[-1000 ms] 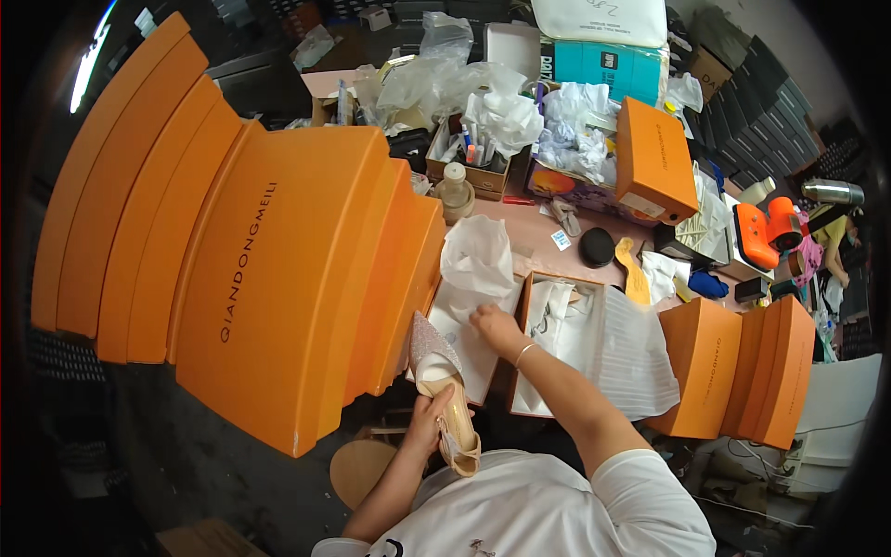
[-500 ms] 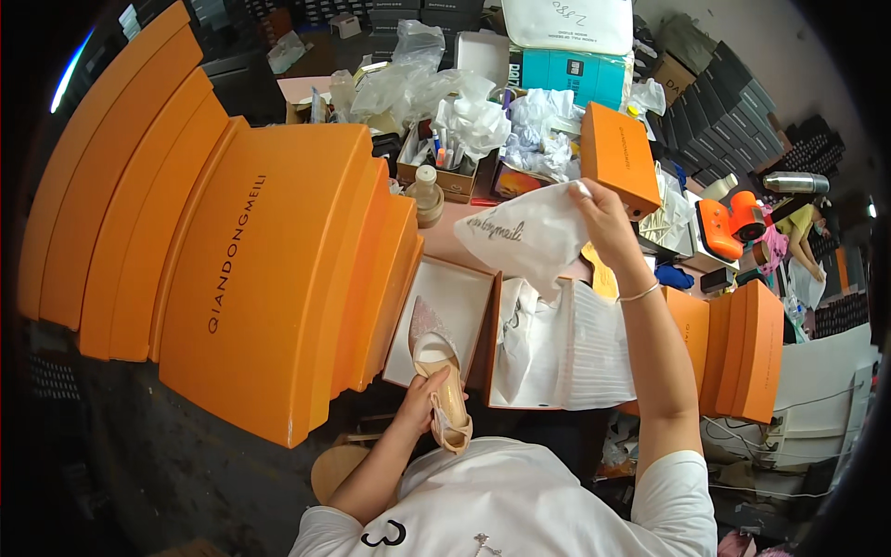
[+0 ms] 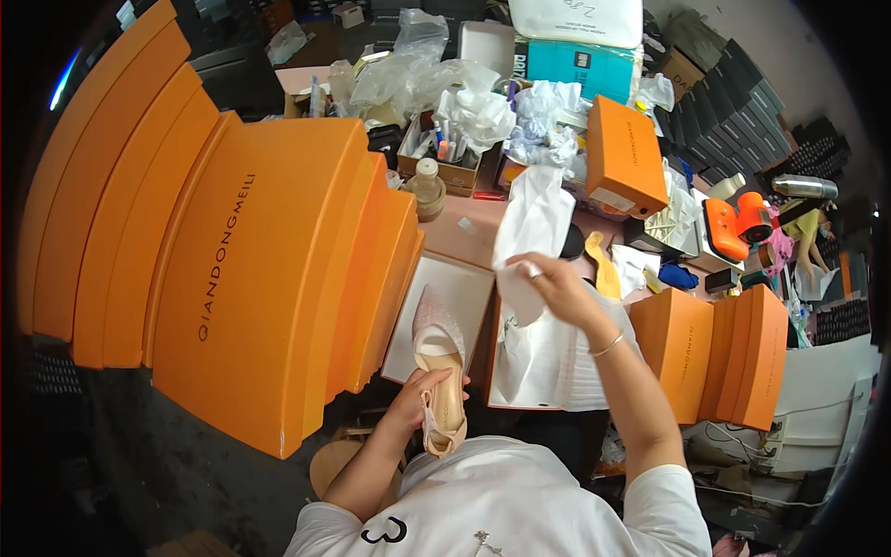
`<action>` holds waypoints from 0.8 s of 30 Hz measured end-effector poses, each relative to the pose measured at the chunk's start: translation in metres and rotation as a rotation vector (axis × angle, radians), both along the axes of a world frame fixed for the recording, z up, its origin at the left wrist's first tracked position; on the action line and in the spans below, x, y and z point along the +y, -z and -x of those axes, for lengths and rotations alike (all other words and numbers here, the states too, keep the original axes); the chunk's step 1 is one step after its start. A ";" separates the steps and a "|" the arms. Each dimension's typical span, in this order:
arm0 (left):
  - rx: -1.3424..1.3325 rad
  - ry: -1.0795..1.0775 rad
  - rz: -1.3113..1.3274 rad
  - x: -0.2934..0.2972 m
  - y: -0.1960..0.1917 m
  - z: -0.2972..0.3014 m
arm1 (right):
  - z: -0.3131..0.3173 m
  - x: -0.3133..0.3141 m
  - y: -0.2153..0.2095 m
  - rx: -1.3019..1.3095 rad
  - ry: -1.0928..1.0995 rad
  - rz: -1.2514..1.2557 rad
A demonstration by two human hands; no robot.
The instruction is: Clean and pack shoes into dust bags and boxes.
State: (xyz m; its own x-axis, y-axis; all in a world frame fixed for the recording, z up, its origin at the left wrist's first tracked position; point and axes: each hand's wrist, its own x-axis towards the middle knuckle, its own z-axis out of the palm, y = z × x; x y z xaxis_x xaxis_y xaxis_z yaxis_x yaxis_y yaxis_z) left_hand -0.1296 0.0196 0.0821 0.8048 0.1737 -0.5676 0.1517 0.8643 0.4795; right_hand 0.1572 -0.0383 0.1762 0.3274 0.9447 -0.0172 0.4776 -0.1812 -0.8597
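Note:
My left hand (image 3: 418, 401) is closed round the heel half of a pale pink pointed shoe (image 3: 441, 330), its toe pointing away from me and its strap hanging near my shirt. Behind the toe lies a shallow white-lined box lid (image 3: 469, 291). My right hand (image 3: 555, 290) pinches a white cloth dust bag (image 3: 534, 223), which hangs in folds above an open shoebox (image 3: 495, 376). Inside that box are white tissue (image 3: 520, 357) and a pleated white sheet (image 3: 585, 371), partly covered by my right hand and the bag.
Stacked orange shoeboxes (image 3: 269, 269) crowd the left side, with smaller ones (image 3: 682, 353) at the right. Farther back stand a glass bottle (image 3: 426, 190), a carton of pens (image 3: 450, 167), crumpled paper (image 3: 548, 121) and an orange box (image 3: 624, 153). A yellow insole shape (image 3: 603, 265) lies behind the open shoebox.
My right hand has come lower and to the left with the dust bag, which now hangs differently. My left hand and the shoe have shifted only slightly.

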 end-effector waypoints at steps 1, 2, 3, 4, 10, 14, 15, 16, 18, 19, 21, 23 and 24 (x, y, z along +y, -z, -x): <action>0.025 -0.028 -0.008 -0.001 -0.008 -0.006 | 0.021 0.005 0.018 0.104 -0.004 -0.001; 0.016 0.005 -0.007 0.002 -0.009 -0.007 | 0.039 0.011 0.039 0.208 -0.008 -0.007; 0.001 0.046 -0.008 0.006 -0.010 -0.011 | 0.052 0.016 0.070 0.261 -0.013 -0.011; -0.014 0.087 -0.010 0.007 -0.012 -0.013 | 0.063 0.019 0.104 0.313 -0.018 -0.016; 0.181 -0.126 -0.048 0.024 0.008 -0.019 | 0.095 -0.030 0.100 0.113 0.098 0.043; 0.299 -0.219 -0.434 0.044 0.086 -0.053 | 0.083 -0.102 0.139 -0.240 0.473 -0.010; 0.170 -0.343 -0.682 0.047 0.110 -0.057 | 0.088 -0.110 0.154 -0.154 0.391 0.101; 0.186 -0.342 -0.964 0.043 0.097 -0.066 | 0.090 -0.119 0.168 -0.073 0.325 0.213; 0.227 -0.338 -1.532 0.022 0.044 -0.070 | 0.097 -0.117 0.175 -0.076 0.422 0.132; 0.119 -0.254 -1.366 0.011 0.032 -0.068 | 0.095 -0.112 0.173 -0.032 0.467 0.122; 0.031 -0.128 -1.083 -0.018 0.027 -0.062 | 0.096 -0.107 0.163 0.057 0.564 0.046; -0.030 -0.022 -1.067 -0.050 0.021 -0.058 | 0.096 -0.116 0.123 0.075 0.532 -0.026; -0.068 -0.022 -0.878 -0.068 0.015 -0.061 | 0.102 -0.122 0.099 0.086 0.518 -0.051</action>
